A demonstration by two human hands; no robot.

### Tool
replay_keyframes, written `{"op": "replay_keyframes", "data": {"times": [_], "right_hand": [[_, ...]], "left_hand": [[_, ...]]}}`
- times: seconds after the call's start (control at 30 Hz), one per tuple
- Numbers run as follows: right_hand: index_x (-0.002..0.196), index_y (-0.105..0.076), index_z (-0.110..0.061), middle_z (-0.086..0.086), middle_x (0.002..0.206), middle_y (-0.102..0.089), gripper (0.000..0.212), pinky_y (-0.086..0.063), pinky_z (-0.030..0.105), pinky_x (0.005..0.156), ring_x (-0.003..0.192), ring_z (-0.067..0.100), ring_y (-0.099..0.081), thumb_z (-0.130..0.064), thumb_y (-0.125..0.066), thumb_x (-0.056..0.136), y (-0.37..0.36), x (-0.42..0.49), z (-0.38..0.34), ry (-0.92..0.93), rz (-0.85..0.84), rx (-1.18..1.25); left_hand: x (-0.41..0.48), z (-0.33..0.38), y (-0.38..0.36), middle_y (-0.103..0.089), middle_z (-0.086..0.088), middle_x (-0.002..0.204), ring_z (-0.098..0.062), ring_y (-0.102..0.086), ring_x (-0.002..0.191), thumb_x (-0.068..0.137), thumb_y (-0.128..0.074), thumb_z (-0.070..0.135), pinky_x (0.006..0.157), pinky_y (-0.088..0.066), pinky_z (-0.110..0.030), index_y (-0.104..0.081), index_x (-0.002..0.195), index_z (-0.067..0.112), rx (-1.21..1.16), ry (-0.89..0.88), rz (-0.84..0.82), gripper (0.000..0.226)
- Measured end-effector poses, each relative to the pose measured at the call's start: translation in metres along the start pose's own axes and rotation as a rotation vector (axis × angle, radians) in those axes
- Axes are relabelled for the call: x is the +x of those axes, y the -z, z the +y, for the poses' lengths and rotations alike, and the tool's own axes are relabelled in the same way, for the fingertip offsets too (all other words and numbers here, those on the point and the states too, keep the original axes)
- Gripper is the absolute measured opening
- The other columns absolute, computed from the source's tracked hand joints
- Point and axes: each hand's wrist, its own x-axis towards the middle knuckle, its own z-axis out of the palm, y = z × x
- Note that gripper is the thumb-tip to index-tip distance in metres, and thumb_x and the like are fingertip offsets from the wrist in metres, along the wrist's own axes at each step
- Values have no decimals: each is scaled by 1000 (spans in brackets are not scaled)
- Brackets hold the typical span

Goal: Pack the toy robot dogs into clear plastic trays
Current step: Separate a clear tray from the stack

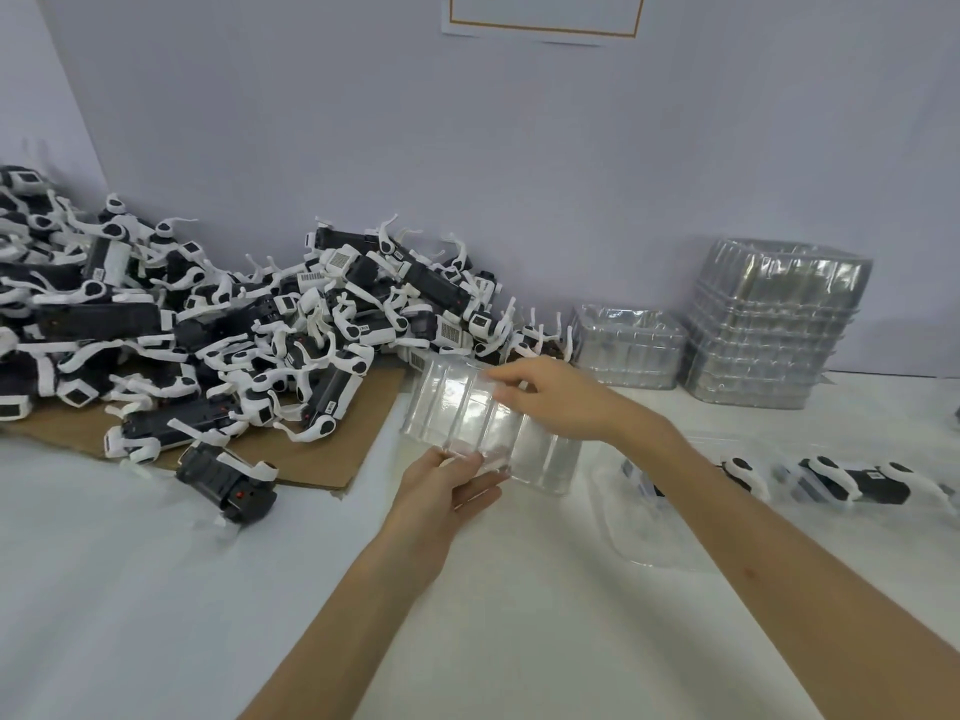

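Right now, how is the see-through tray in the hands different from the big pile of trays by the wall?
The held tray is just one tray, gripped by the left hand and right hand and tilted. The tall stack is many trays nested, sitting flat on the table by the wall, and looks greyer. Both are clear ribbed plastic.

left: dog pile [208, 330] | right: tray stacks [774, 324] | near table [156, 589]: open

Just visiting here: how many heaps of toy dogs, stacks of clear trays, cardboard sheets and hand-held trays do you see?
Heap of toy dogs: 1
Stacks of clear trays: 2
Cardboard sheet: 1
Held tray, gripped by left hand and right hand: 1
Total: 5
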Motion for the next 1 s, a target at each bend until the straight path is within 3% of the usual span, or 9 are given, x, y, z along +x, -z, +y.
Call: {"op": "replay_keyframes", "data": {"times": [0.13,0.23,0.37,0.53,0.63,0.7,0.83,0.93,1.0], "right_hand": [[148,-48,-25,-6,127,-57,45,-37,21,89,101,1,-45,-31,-51,104,-9,-8,1,-1,8,-6],[148,-47,-27,-16,105,-50,45,-35,11,77,86,-5,-47,-33,-52,104,-7,-14,3,-7,52,17],[145,-52,-27,-12,93,-60,44,-35,12,73,73,-12,-51,-32,-57,102,0,-24,9,-21,96,173],[141,-57,-31,-2,105,-67,42,-40,10,62,58,-4,-48,-33,-61,99,3,-37,18,-28,156,345],[138,-60,-33,2,110,-68,38,-39,9,59,59,-2,-45,-30,-62,99,2,-44,20,-29,179,413],[136,-62,-34,2,112,-69,37,-40,10,58,61,-1,-45,-29,-62,100,2,-46,19,-13,186,458],[137,-61,-31,3,119,-69,38,-46,15,67,67,4,-48,-27,-62,100,-3,-48,13,-2,197,460],[137,-60,-34,0,116,-68,38,-47,16,71,66,0,-49,-27,-61,100,-9,-48,8,-1,220,412],[137,-58,-37,-2,115,-66,38,-47,15,76,74,6,-54,-28,-61,100,-12,-48,5,3,231,393]], "left_hand": [[-3,-1,-1,-78,-6,101,-20,-75,94,100,-55,3,76,-60,-26,-55,104,3,48,-57,-2,4],[-5,1,-4,-78,-4,97,-23,-75,94,100,-54,2,79,-60,-28,-55,105,3,82,-122,-21,5],[-10,3,-11,-75,-5,115,-23,-74,99,102,-53,10,81,-60,-29,-57,118,3,130,-204,-89,18],[-11,2,-18,-75,-5,115,-28,-73,101,100,-59,17,78,-60,-30,-61,122,9,174,-269,-86,24],[-10,0,-18,-76,-7,110,-29,-75,95,100,-57,7,74,-60,-28,-63,104,6,193,-318,-47,8],[-10,0,-19,-77,-8,104,-30,-76,90,100,-56,2,71,-60,-28,-64,100,5,200,-352,-20,9],[-10,-1,-19,-78,-11,93,-28,-76,81,97,-55,-3,67,-59,-25,-66,103,5,212,-379,63,16],[-10,-1,-18,-78,-12,89,-27,-75,77,95,-57,-2,63,-58,-24,-65,101,3,187,-379,109,11],[-11,0,-17,-77,-13,88,-25,-75,74,94,-58,0,62,-57,-24,-64,99,0,154,-367,112,8]]}}
